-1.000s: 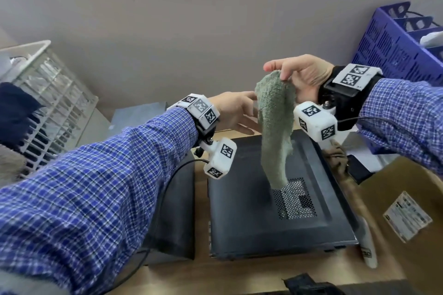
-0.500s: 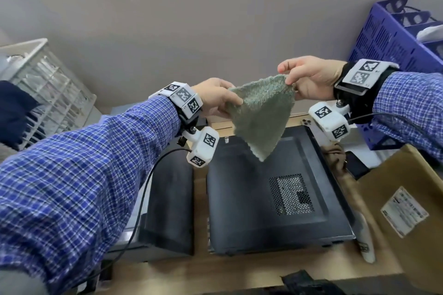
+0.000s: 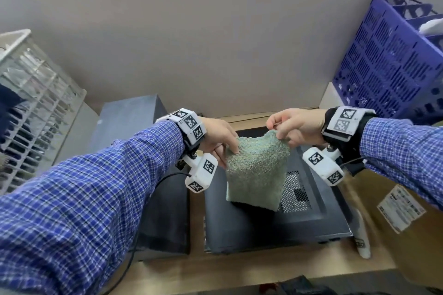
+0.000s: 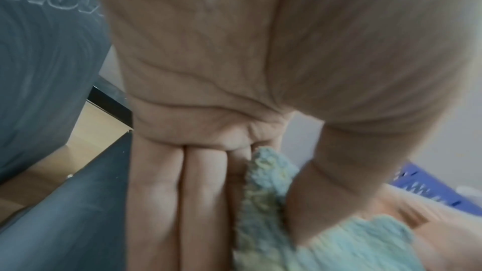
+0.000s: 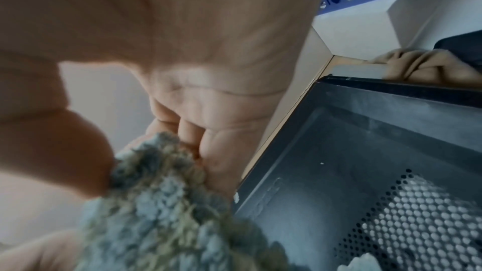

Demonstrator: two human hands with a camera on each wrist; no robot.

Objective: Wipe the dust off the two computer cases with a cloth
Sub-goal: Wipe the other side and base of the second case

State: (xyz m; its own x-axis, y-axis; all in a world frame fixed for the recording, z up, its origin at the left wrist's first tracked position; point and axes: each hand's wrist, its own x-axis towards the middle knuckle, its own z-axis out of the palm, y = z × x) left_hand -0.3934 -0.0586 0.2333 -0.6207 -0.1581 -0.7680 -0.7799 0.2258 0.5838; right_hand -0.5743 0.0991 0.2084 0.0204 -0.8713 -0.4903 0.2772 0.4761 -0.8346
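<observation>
A grey-green terry cloth (image 3: 256, 172) hangs spread between my two hands above a black computer case (image 3: 263, 227) lying flat, with a mesh vent (image 3: 296, 194) in its top. My left hand (image 3: 233, 148) pinches the cloth's left corner (image 4: 263, 193) between thumb and fingers. My right hand (image 3: 279, 133) pinches the right corner (image 5: 161, 203). The cloth's lower edge reaches the case top beside the vent. A second black case (image 3: 165, 211) lies to the left, partly under my left arm.
A grey case (image 3: 127, 122) stands behind the left one. A white wire basket (image 3: 31, 108) is at the far left, a blue crate (image 3: 388, 55) at the back right, a labelled cardboard box (image 3: 402, 211) on the right. A white tube (image 3: 362, 237) lies by the case.
The cloth first hung from my right hand alone. My left hand took a corner, and both hands spread it and lowered it towards the case.
</observation>
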